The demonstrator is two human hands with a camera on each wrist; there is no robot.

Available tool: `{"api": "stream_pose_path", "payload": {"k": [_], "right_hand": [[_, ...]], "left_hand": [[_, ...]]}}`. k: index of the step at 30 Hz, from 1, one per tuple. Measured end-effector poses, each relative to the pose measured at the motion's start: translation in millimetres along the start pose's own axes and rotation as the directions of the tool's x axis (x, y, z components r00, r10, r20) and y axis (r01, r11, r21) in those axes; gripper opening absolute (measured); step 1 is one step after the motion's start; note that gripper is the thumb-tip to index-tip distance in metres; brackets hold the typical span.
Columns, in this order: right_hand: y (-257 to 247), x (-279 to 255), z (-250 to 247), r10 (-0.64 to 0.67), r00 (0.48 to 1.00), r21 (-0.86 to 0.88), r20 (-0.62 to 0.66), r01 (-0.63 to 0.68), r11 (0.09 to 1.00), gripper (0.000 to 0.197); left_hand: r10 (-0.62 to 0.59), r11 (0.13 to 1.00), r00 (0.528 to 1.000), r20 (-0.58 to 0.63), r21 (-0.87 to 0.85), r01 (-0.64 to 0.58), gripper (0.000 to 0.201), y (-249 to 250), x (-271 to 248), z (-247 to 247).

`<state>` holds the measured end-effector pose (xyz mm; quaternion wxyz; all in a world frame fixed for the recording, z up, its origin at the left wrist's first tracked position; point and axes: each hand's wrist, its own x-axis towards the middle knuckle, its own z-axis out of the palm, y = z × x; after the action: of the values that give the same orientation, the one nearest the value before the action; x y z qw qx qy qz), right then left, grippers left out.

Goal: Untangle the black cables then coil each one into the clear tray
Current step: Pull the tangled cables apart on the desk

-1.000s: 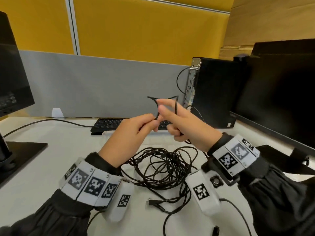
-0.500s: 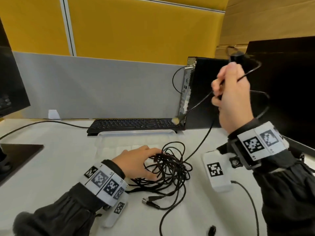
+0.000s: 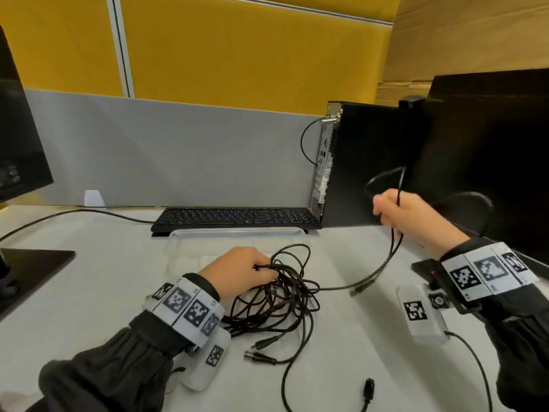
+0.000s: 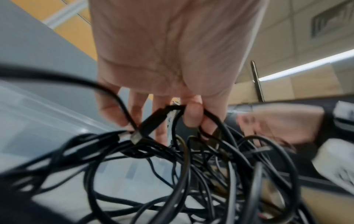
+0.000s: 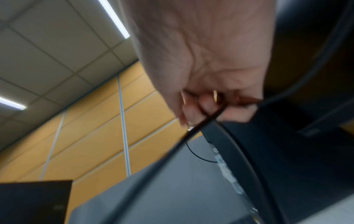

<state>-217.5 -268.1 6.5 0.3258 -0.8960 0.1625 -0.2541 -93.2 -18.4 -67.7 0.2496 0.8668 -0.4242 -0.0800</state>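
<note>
A tangle of black cables (image 3: 282, 295) lies on the white table in front of the clear tray (image 3: 237, 236). My left hand (image 3: 263, 269) rests on the tangle's left side and pinches a strand (image 4: 191, 112) between thumb and finger. My right hand (image 3: 389, 211) is raised at the right, in front of the computer tower. Its fingers are curled round a doubled black cable (image 3: 395, 248), also blurred in the right wrist view (image 5: 208, 116). That cable hangs down to a plug (image 3: 358, 288) just above the table, to the right of the tangle.
A black keyboard (image 3: 234, 217) lies behind the tray. The computer tower (image 3: 371, 165) and a dark monitor (image 3: 490, 162) stand at the right, a monitor base (image 3: 32, 263) at the left. Loose plugs (image 3: 261, 350) and a separate plug (image 3: 369, 392) lie near the front.
Both hands held one loop together, then the left dropped onto the tangle. The right hand lifted the cable high, then came down and right, drawing its end out of the pile.
</note>
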Motion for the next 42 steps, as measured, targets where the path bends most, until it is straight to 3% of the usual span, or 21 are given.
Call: {"api": "stream_pose_path", "payload": {"k": [2, 4, 6, 8, 10, 12, 13, 15, 17, 19, 23, 27, 32, 34, 37, 42], "right_hand": [[15.4, -3.3, 6.0, 0.123, 0.967, -0.208, 0.223, -0.076, 0.975, 0.02], [24.8, -10.8, 11.1, 0.245, 0.899, -0.332, 0.363, -0.121, 0.936, 0.016], [25.8, -18.7, 13.2, 0.351, 0.846, -0.377, 0.402, -0.196, 0.905, 0.023], [16.9, -24.6, 14.4, 0.417, 0.826, -0.438, 0.38, -0.236, 0.868, 0.037], [1.7, -30.0, 17.3, 0.345, 0.882, -0.55, 0.322, -0.122, 0.826, 0.045], [-20.5, -38.5, 25.2, 0.116, 0.948, -0.585, 0.297, 0.084, 0.807, 0.047], [-32.7, -44.0, 32.3, 0.004, 0.938, -0.533, 0.346, 0.193, 0.824, 0.051], [-51.7, -56.1, 52.4, -0.126, 0.854, -0.373, 0.505, 0.347, 0.861, 0.052], [-57.5, -61.6, 74.2, -0.19, 0.797, -0.269, 0.574, 0.403, 0.875, 0.032], [-56.5, -58.3, 87.7, -0.27, 0.816, -0.193, 0.511, 0.415, 0.889, 0.014], [-55.3, -48.8, 99.6, -0.361, 0.895, 0.053, 0.264, 0.36, 0.931, 0.019], [-57.0, -45.2, 111.1, -0.42, 0.907, 0.096, 0.037, 0.415, 0.905, 0.012], [-59.0, -45.2, 121.7, -0.492, 0.863, 0.053, -0.113, 0.5, 0.864, 0.019], [-56.7, -43.2, 122.0, -0.5, 0.855, 0.061, -0.141, 0.511, 0.857, 0.017], [-52.2, -38.5, 119.5, -0.426, 0.894, 0.116, -0.138, 0.442, 0.89, 0.018], [-51.1, -34.9, 117.1, -0.307, 0.951, 0.269, 0.031, 0.288, 0.919, 0.027]], "left_hand": [[-0.012, 0.999, 0.998, -0.065, -0.049, 0.009, 0.029, -8.1, -5.8, -5.2], [-0.028, 0.996, 0.991, -0.128, -0.092, 0.016, 0.03, -15.6, -10.2, -9.7], [-0.043, 0.992, 0.981, -0.19, -0.126, 0.019, 0.034, -21.4, -12.5, -12.0], [-0.038, 0.989, 0.967, -0.252, -0.151, 0.0, 0.038, -23.7, -14.1, -12.7], [-0.02, 0.98, 0.948, -0.317, -0.192, -0.044, 0.04, -24.1, -15.1, -13.7], [0.01, 0.974, 0.917, -0.399, -0.206, -0.1, 0.041, -23.1, -17.6, -15.3], [0.03, 0.969, 0.893, -0.449, -0.206, -0.136, 0.042, -21.7, -19.5, -16.4], [0.058, 0.953, 0.832, -0.552, -0.218, -0.211, 0.046, -18.7, -23.6, -18.1], [0.063, 0.939, 0.775, -0.628, -0.226, -0.259, 0.049, -18.5, -27.3, -20.0], [0.073, 0.933, 0.734, -0.675, -0.214, -0.289, 0.048, -23.9, -29.6, -21.9], [0.083, 0.909, 0.676, -0.732, -0.223, -0.353, 0.044, -32.1, -33.9, -27.1], [0.098, 0.874, 0.688, -0.719, -0.269, -0.405, 0.043, -28.2, -37.8, -31.2], [0.048, 0.816, 0.769, -0.638, -0.419, -0.399, 0.052, -28.5, -43.7, -35.9], [0.066, 0.752, 0.799, -0.598, -0.496, -0.434, 0.049, -30.2, -45.5, -37.6], [0.05, 0.671, 0.819, -0.572, -0.588, -0.452, 0.045, -32.0, -45.3, -39.7], [0.018, 0.756, 0.803, -0.596, -0.518, -0.401, 0.04, -31.4, -42.1, -37.9]]}}
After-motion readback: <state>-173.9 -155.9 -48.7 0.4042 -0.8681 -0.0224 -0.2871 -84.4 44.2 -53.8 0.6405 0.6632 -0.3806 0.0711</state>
